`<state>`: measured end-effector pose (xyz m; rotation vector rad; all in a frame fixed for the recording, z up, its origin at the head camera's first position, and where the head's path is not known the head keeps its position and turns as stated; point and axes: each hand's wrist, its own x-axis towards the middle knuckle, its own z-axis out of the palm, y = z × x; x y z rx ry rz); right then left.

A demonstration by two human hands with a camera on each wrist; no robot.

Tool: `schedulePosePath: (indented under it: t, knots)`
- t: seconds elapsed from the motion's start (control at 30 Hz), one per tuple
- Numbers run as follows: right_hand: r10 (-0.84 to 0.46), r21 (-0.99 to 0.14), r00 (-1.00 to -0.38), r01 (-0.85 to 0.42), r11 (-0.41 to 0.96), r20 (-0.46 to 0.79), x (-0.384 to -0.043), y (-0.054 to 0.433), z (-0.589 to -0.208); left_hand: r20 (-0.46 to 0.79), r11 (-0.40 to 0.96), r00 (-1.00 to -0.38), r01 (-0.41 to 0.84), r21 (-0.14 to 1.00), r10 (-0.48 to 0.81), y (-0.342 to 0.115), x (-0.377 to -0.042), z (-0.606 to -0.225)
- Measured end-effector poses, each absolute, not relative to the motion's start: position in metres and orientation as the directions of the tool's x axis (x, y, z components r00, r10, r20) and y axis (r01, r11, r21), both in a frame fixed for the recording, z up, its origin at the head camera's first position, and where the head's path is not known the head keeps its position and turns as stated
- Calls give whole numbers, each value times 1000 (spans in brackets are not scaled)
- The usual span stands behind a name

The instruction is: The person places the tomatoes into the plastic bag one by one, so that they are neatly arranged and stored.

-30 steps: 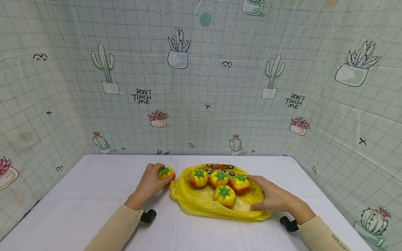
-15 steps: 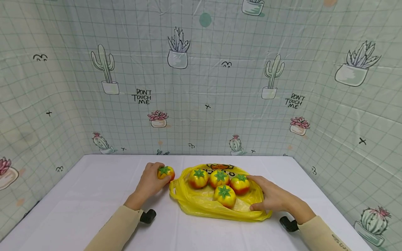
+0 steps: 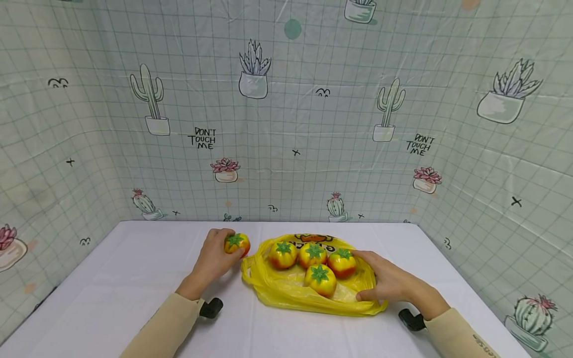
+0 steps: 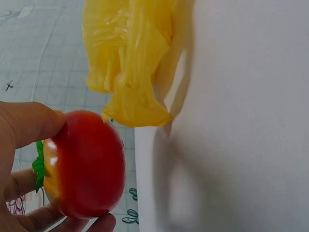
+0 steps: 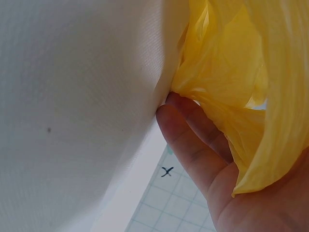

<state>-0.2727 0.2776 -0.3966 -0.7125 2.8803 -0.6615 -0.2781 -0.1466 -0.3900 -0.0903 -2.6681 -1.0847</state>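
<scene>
In the head view my left hand (image 3: 211,256) grips a shiny red-and-yellow tomato (image 3: 238,245) with a green leafy top. The left wrist view shows this tomato (image 4: 89,164) held between thumb and fingers, clear of the white tabletop and near a yellow bag handle. A yellow plastic bag (image 3: 286,294) lies spread at the centre, with several like tomatoes (image 3: 320,280) on it. Around the bag's right end sits my right hand (image 3: 394,279), thumb in front and fingers behind. In the right wrist view its fingers (image 5: 186,145) extend nearly straight against the yellow plastic.
White cloth covers the table (image 3: 112,298). Grid-patterned curtains (image 3: 286,119) with printed cacti enclose the back and both sides. A black wrist device (image 3: 211,308) sits at the left cuff, another (image 3: 412,319) at the right.
The left hand and its tomato have risen slightly over the last half second. The right hand, the bag and the tomatoes on it have stayed where they were.
</scene>
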Motion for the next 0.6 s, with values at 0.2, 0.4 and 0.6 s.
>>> schedulePosePath:
  t: [0.2, 0.4, 0.6]
  knots:
    - [-472, -433, -881, -429, 793, 9, -272, 278, -396, 305, 717, -952, 197, 668, -22, -143, -274, -383]
    - [-473, -429, -881, -431, 794, 10, -272, 277, -396, 325, 719, -946, 222, 659, -6, -137, -269, -377]
    - [-470, -427, -883, -427, 797, 6, -272, 278, -396, 354, 723, -935, 255, 642, 16, -132, -266, -374]
